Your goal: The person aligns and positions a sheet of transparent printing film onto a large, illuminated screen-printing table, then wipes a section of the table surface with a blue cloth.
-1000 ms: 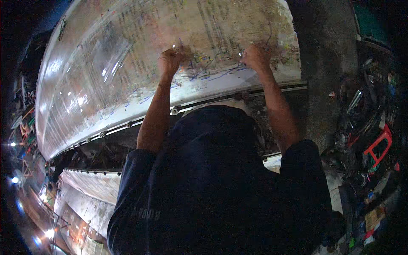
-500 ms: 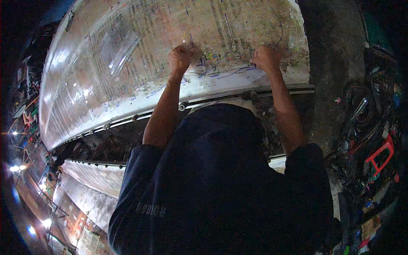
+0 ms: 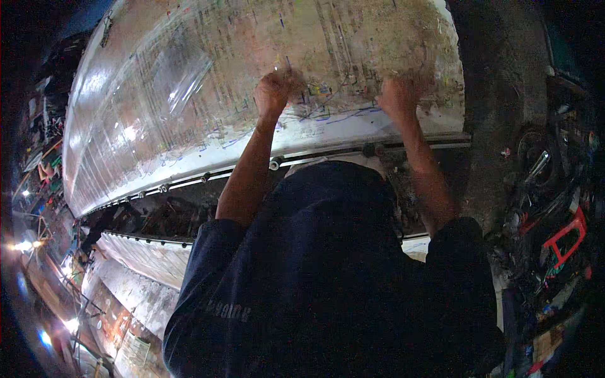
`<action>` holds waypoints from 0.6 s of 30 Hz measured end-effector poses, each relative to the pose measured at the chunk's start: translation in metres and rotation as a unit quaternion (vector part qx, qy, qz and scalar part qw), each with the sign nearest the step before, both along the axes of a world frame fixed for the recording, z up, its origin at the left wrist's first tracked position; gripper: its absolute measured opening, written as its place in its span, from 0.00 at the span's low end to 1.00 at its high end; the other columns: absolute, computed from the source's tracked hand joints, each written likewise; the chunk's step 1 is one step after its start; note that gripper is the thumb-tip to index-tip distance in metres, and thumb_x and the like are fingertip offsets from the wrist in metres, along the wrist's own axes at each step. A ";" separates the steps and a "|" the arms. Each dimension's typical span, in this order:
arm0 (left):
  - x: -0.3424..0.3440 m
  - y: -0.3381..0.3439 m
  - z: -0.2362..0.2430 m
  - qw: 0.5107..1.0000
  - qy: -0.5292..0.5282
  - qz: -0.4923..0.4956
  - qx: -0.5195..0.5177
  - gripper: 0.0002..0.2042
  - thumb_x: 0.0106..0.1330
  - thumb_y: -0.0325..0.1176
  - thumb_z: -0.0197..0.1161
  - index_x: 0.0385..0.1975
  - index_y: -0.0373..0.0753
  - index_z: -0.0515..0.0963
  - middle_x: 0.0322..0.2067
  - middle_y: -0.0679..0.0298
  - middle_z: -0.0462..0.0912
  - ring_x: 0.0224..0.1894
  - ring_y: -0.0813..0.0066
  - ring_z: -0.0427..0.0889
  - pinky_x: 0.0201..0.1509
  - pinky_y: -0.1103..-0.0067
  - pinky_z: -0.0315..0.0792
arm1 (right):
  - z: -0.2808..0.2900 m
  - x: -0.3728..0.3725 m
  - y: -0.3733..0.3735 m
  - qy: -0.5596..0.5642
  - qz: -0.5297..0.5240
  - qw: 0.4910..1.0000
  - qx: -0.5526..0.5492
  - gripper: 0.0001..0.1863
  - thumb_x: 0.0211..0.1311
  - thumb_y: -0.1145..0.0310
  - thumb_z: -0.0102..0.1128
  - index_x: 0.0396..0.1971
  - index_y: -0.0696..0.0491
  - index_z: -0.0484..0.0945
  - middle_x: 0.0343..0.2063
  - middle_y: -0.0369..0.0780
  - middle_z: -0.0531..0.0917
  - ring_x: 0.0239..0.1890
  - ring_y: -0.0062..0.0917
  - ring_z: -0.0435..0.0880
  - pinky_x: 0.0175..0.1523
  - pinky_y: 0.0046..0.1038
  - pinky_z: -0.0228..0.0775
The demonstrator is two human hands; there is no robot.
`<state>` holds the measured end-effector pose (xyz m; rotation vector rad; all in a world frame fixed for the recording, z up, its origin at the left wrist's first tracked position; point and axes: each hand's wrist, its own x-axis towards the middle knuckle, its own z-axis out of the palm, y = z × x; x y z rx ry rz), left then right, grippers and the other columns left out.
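Observation:
My left hand (image 3: 276, 91), its fingers closed, is at the scuffed surface of a large curved, glossy panel (image 3: 120, 135) streaked with dark, blue and yellow marks. What the fingers grip is too small and hidden to make out. My right hand (image 3: 399, 96) is on the same marked area, farther right, near the panel's right end; motion smears its fingers, so their grip is unclear. Both forearms reach over a long metal flange with round fittings (image 3: 275, 163) along the panel's near edge.
My dark-clothed body fills the lower middle. A second pale curved panel (image 3: 142, 258) lies at lower left beside lit lamps (image 3: 70, 324). Along the right are a grey floor (image 3: 498, 75), a red frame-shaped object (image 3: 564, 236) and jumbled dark parts. More clutter lines the far left.
Both hands appear farther right in the picture than a second ago, along with the panel and surroundings as the view shifts. The right hand's fingers have become more blurred.

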<state>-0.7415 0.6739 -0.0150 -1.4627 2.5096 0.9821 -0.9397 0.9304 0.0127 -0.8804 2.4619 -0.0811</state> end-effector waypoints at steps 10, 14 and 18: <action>0.025 -0.007 -0.050 0.995 0.085 0.002 -0.048 0.32 0.52 0.35 0.72 0.55 0.39 0.62 0.42 0.45 0.81 0.43 0.38 0.80 0.46 0.55 0.72 | -0.028 0.062 -0.120 0.037 0.297 0.899 -0.321 0.24 0.65 0.63 0.53 0.60 0.53 0.72 0.65 0.43 0.67 0.70 0.38 0.60 0.72 0.48 0.48; 0.002 0.017 0.008 0.994 0.096 0.045 -0.029 0.31 0.52 0.34 0.71 0.54 0.39 0.62 0.39 0.45 0.82 0.42 0.37 0.79 0.43 0.54 0.72 | -0.024 -0.038 -0.204 0.136 0.224 0.918 -0.298 0.26 0.67 0.58 0.50 0.65 0.44 0.68 0.69 0.41 0.61 0.72 0.36 0.55 0.73 0.54 0.42; -0.016 0.021 0.025 0.997 0.064 0.031 -0.042 0.31 0.53 0.37 0.72 0.54 0.40 0.62 0.36 0.45 0.82 0.40 0.40 0.80 0.39 0.54 0.72 | -0.032 -0.096 -0.235 0.252 0.045 0.928 -0.270 0.28 0.70 0.54 0.45 0.69 0.42 0.62 0.71 0.41 0.57 0.74 0.37 0.51 0.73 0.55 0.39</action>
